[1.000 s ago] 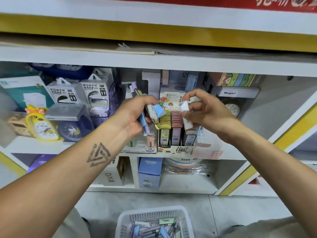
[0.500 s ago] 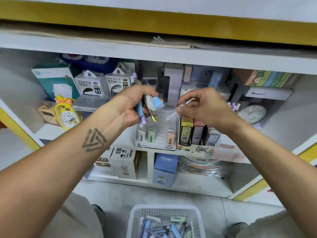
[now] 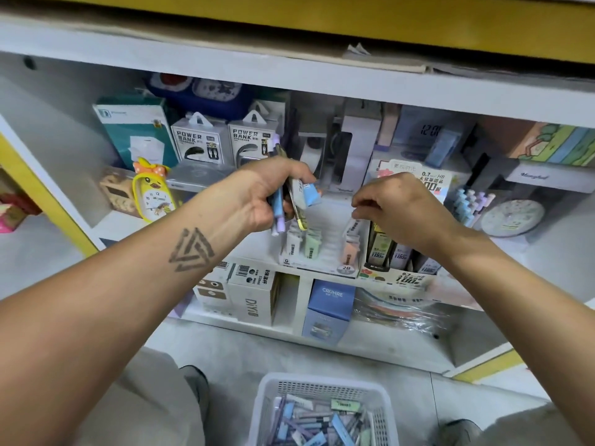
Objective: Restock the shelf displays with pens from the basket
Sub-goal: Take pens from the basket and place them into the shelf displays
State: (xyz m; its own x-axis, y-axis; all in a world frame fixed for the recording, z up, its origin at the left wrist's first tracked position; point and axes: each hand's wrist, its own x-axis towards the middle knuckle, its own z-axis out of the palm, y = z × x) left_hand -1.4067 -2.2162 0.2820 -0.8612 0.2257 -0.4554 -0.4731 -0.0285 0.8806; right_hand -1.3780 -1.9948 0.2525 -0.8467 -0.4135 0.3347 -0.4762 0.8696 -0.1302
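left hand [image 3: 264, 191] gripping bundle of pens [image 3: 291, 201] just left-above clear display tray [image 3: 317, 252] | right hand [image 3: 399, 210] pinching white lead case [image 3: 353, 224], fingers curled, over tray's right side | tray on shelf [image 3: 122, 225] front edge | basket [image 3: 322, 410] of pens on floor, well below tray

Your left hand [image 3: 273, 191] grips a bunch of pens [image 3: 291, 201]; right hand [image 3: 399, 210] pinches a small white pack [image 3: 354, 225] over the clear display tray [image 3: 322, 252], basket [image 3: 322, 410] near, on floor.
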